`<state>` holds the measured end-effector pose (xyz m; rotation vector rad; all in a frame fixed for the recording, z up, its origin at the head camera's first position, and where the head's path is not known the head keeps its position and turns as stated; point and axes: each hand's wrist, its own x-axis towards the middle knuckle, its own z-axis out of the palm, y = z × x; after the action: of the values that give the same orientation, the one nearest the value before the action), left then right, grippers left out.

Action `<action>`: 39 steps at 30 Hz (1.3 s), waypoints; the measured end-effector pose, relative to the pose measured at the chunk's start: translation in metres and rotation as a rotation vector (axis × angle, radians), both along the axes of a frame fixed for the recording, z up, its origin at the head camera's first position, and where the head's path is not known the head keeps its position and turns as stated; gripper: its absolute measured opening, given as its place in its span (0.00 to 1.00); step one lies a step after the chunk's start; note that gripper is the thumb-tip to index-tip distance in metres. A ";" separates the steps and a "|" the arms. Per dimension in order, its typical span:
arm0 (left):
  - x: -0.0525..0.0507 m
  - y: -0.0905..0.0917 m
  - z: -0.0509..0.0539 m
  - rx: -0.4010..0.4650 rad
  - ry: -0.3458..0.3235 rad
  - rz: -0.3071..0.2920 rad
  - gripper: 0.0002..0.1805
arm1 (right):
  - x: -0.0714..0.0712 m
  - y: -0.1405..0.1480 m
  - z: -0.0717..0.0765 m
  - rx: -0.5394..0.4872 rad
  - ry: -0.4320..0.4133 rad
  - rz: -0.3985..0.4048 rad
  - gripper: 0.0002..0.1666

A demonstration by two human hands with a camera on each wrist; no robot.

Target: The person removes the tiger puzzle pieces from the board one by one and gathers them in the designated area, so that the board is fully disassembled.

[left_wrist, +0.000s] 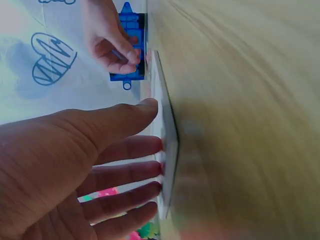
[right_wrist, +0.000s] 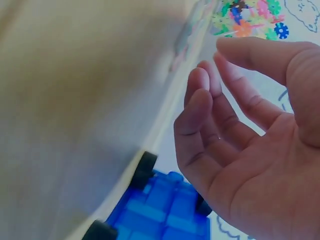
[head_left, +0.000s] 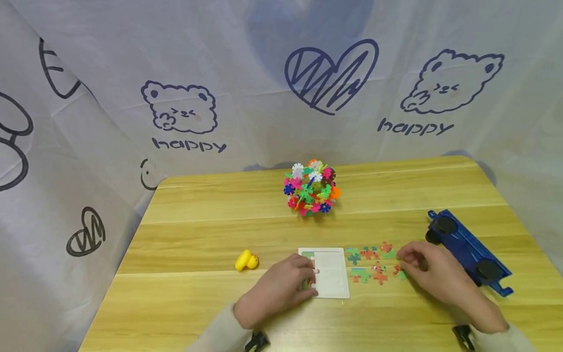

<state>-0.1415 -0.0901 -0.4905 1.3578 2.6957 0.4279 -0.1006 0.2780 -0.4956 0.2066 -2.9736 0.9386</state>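
Left hand (head_left: 281,282): grip apart, fingertips on puzzle tray (head_left: 333,278), likely steadying it.
Right hand (head_left: 435,271): grip loosely apart, near puzzle pieces (head_left: 379,276).
Puzzle pieces: 2 rows, presumably spread for visibility.

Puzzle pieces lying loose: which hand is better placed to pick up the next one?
Probably the right hand. It is close beside the loose puzzle pieces and seems to hold none. The left hand is at the left side of the white tray, farther from them.
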 end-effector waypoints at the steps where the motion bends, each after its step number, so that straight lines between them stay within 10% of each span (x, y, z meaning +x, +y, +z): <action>1: 0.001 0.000 0.001 -0.011 0.005 0.000 0.10 | -0.001 -0.002 0.001 -0.009 0.017 0.002 0.09; 12: 0.012 -0.003 0.008 -0.102 0.015 -0.012 0.17 | -0.016 -0.041 0.019 -0.111 0.272 0.087 0.10; 29: 0.005 -0.005 0.000 -0.046 -0.017 0.015 0.14 | -0.057 -0.124 0.019 -0.154 -0.066 0.379 0.09; 39: 0.008 -0.004 0.004 -0.065 0.027 0.035 0.14 | -0.069 -0.159 0.016 -0.121 -0.113 0.348 0.14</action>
<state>-0.1334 -0.0942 -0.4861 1.3108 2.7329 0.3237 -0.1692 0.1185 -0.4793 0.7083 -3.0253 1.1941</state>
